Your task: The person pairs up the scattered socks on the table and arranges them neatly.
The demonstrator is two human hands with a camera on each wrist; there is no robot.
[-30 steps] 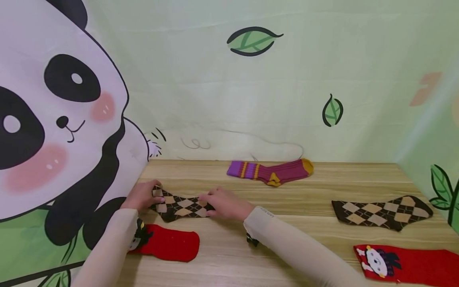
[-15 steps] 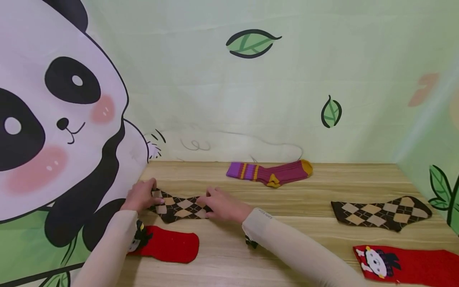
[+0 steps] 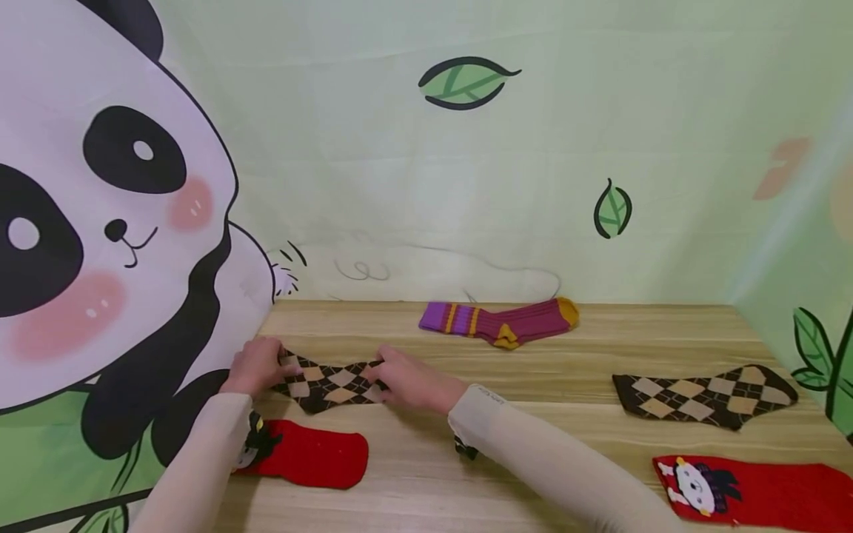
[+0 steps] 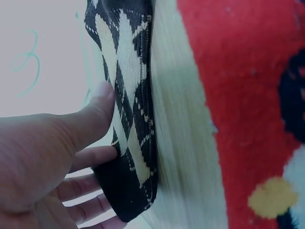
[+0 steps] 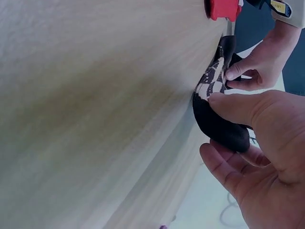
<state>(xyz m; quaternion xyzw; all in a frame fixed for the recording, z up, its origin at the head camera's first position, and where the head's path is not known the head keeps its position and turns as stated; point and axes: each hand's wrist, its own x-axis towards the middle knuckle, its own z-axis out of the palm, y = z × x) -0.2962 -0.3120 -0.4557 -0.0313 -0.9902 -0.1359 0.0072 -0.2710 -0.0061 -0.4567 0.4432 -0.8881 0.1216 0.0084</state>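
A black, tan and grey argyle sock (image 3: 336, 385) lies stretched sideways on the left part of the table. My left hand (image 3: 256, 366) holds its left end, the thumb on the patterned face and fingers behind, as the left wrist view shows. Opposite, my right hand (image 3: 416, 381) pinches the dark right end; in the right wrist view that black end (image 5: 221, 126) sits between thumb and fingers. Just in front of it lies a red sock (image 3: 320, 453), its cartoon figure partly covered by my left sleeve.
A purple and maroon sock (image 3: 500, 323) with mustard trim lies at the back of the wooden table (image 3: 533, 459). On the right are another argyle sock (image 3: 706, 396) and another red sock (image 3: 766, 488) with a white cartoon animal. A panda-printed cloth (image 3: 466, 185) stands behind.
Both hands keep hold of the argyle sock. They and the sock have shifted very slightly left, along with a small drift of the whole view; the other socks stay in place.
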